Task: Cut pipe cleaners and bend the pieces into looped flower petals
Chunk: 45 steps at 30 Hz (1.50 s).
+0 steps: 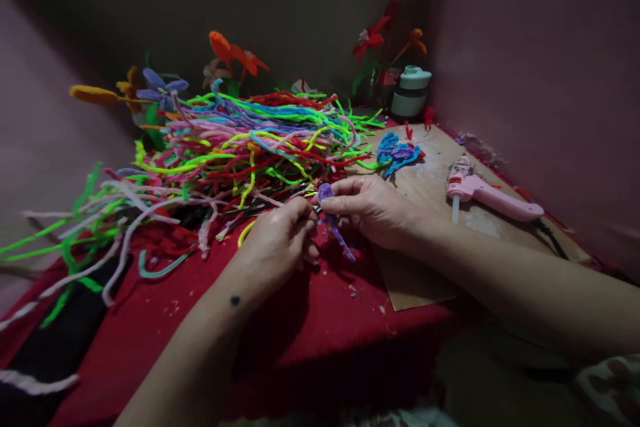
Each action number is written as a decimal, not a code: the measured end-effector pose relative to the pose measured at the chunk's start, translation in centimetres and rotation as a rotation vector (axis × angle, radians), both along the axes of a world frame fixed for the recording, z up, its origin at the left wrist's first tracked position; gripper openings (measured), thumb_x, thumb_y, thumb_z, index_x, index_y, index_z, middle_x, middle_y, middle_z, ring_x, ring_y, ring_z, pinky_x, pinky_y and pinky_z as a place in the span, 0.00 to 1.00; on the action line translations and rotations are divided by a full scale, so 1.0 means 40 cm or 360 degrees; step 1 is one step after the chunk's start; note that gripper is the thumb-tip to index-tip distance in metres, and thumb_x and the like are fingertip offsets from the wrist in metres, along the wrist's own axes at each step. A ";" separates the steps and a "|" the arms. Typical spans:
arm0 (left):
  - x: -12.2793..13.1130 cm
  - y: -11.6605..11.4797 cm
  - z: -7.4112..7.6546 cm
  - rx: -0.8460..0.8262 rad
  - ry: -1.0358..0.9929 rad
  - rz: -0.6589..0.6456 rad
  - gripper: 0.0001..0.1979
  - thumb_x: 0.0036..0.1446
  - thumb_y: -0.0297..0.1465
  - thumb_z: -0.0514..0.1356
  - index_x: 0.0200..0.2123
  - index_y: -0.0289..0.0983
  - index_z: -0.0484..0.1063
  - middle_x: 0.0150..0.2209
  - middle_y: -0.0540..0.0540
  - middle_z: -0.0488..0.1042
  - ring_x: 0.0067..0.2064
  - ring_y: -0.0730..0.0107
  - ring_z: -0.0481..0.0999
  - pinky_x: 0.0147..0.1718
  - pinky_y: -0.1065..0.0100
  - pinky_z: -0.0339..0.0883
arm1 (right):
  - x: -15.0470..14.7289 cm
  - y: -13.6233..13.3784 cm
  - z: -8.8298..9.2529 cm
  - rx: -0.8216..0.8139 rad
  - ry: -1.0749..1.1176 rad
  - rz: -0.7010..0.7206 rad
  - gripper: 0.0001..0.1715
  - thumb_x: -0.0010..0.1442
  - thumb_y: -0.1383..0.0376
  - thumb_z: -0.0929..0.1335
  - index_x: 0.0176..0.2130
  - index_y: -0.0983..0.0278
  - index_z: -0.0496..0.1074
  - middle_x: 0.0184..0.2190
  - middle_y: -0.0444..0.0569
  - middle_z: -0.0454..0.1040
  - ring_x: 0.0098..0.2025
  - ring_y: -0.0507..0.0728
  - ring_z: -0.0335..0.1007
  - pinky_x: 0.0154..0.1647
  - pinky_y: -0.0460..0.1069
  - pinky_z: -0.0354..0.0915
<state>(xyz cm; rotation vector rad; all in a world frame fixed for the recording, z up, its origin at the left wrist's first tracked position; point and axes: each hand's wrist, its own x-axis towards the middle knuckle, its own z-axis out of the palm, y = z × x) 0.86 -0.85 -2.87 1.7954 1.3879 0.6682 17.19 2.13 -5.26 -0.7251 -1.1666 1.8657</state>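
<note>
Stem pile [280, 133] past purple pc [325, 191]; glue gun [493, 199] on prob. cardbd [405, 280].

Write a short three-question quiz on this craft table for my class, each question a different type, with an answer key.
1. Multiple choice: What colour is the fuzzy piece pinched in the person's right hand?
A) Orange
B) Purple
C) Green

2. True or false: The pink glue gun lies on the cardboard.

3. Short answer: Which is nearer the right hand, the blue-and-purple piece or the lidded container?

Key: 1. B; 2. True; 3. The blue-and-purple piece.
</note>
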 end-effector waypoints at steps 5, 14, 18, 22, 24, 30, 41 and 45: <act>0.001 0.003 0.016 0.0275 -0.0124 0.0185 0.08 0.52 0.35 0.58 0.29 0.37 0.74 0.31 0.47 0.74 0.33 0.69 0.71 0.31 0.73 0.66 | -0.006 -0.009 0.015 0.0160 -0.0188 -0.0221 0.17 0.41 0.68 0.75 0.34 0.67 0.71 0.24 0.42 0.71 0.23 0.48 0.65 0.25 0.44 0.62; 0.018 -0.010 0.027 -0.0226 -0.0723 0.0378 0.09 0.49 0.36 0.61 0.25 0.35 0.68 0.15 0.56 0.60 0.15 0.84 0.53 0.14 0.79 0.47 | -0.013 -0.028 0.025 0.0301 -0.0452 -0.0244 0.15 0.45 0.60 0.73 0.27 0.66 0.67 0.18 0.40 0.67 0.18 0.47 0.60 0.20 0.43 0.56; 0.022 -0.005 0.029 -0.0295 -0.0900 0.0363 0.09 0.44 0.32 0.65 0.29 0.34 0.71 0.21 0.53 0.68 0.19 0.82 0.62 0.18 0.79 0.55 | -0.008 -0.030 0.027 0.0368 -0.0590 -0.0260 0.11 0.47 0.61 0.72 0.24 0.67 0.70 0.16 0.40 0.65 0.17 0.46 0.55 0.18 0.43 0.51; 0.013 0.000 0.030 -0.0327 -0.0840 0.0345 0.08 0.42 0.30 0.66 0.27 0.33 0.72 0.21 0.52 0.69 0.20 0.82 0.63 0.18 0.79 0.55 | -0.008 -0.034 0.033 0.0418 -0.0644 -0.0207 0.11 0.46 0.62 0.71 0.23 0.67 0.71 0.15 0.40 0.64 0.17 0.45 0.53 0.18 0.43 0.50; 0.008 0.000 0.029 -0.0325 -0.0848 0.0330 0.08 0.42 0.30 0.66 0.28 0.33 0.72 0.21 0.53 0.69 0.18 0.83 0.62 0.16 0.79 0.54 | -0.008 -0.035 0.035 0.0434 -0.0641 -0.0184 0.11 0.46 0.62 0.71 0.23 0.67 0.71 0.15 0.40 0.64 0.17 0.45 0.53 0.18 0.43 0.50; 0.019 -0.012 0.029 -0.0136 -0.0712 0.0393 0.07 0.46 0.31 0.63 0.24 0.34 0.69 0.17 0.54 0.66 0.17 0.82 0.61 0.16 0.78 0.54 | -0.007 -0.035 0.040 0.0471 -0.0678 -0.0204 0.10 0.48 0.62 0.71 0.24 0.68 0.72 0.16 0.41 0.66 0.17 0.46 0.55 0.18 0.43 0.52; 0.035 -0.017 0.001 0.0105 -0.0618 0.0431 0.07 0.51 0.34 0.60 0.28 0.37 0.67 0.21 0.54 0.67 0.20 0.80 0.63 0.20 0.77 0.60 | -0.023 -0.041 -0.005 0.0919 -0.0825 -0.0414 0.06 0.55 0.68 0.62 0.31 0.65 0.68 0.22 0.44 0.71 0.23 0.49 0.67 0.24 0.45 0.62; 0.040 -0.020 0.003 0.0118 -0.0527 0.0387 0.07 0.52 0.34 0.59 0.28 0.36 0.68 0.22 0.54 0.67 0.21 0.79 0.64 0.22 0.76 0.61 | -0.025 -0.043 -0.003 0.1154 -0.0994 -0.0584 0.10 0.54 0.70 0.62 0.38 0.65 0.67 0.20 0.41 0.67 0.21 0.48 0.62 0.24 0.44 0.59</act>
